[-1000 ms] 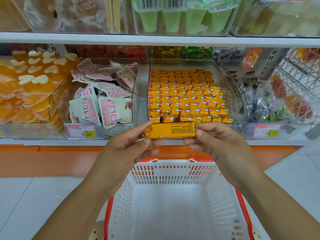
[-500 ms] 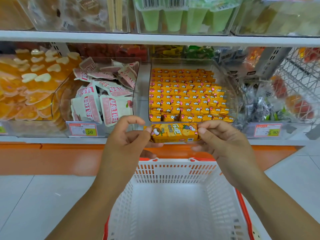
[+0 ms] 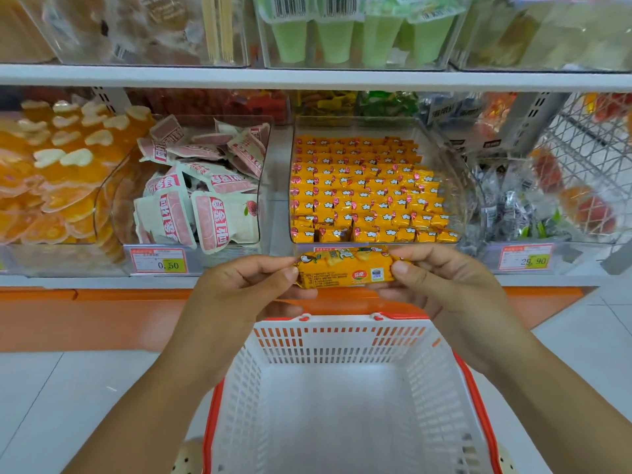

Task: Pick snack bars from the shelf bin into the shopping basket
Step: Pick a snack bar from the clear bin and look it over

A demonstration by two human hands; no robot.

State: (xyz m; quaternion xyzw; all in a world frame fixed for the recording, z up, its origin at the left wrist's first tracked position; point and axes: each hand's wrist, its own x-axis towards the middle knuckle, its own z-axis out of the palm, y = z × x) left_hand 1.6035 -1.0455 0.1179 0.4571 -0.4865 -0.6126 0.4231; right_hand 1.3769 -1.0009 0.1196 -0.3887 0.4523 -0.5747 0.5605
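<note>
Shelf tag (image 3: pixel 159 261) reads 0.50; left hand (image 3: pixel 239 295), right hand (image 3: pixel 444 292) pinch snack bar (image 3: pixel 342 268).

lower shelf (image 3: pixel 85 281) — carries full snack bar bin (image 3: pixel 359 126) beside pink pouch bin (image 3: pixel 264 200) — both clear plastic

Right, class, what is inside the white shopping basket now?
No goods show inside the shopping basket. The left hand and right hand pinch the snack bar above its far rim. Forearms cover the side edges; the near end is out of frame.
</note>
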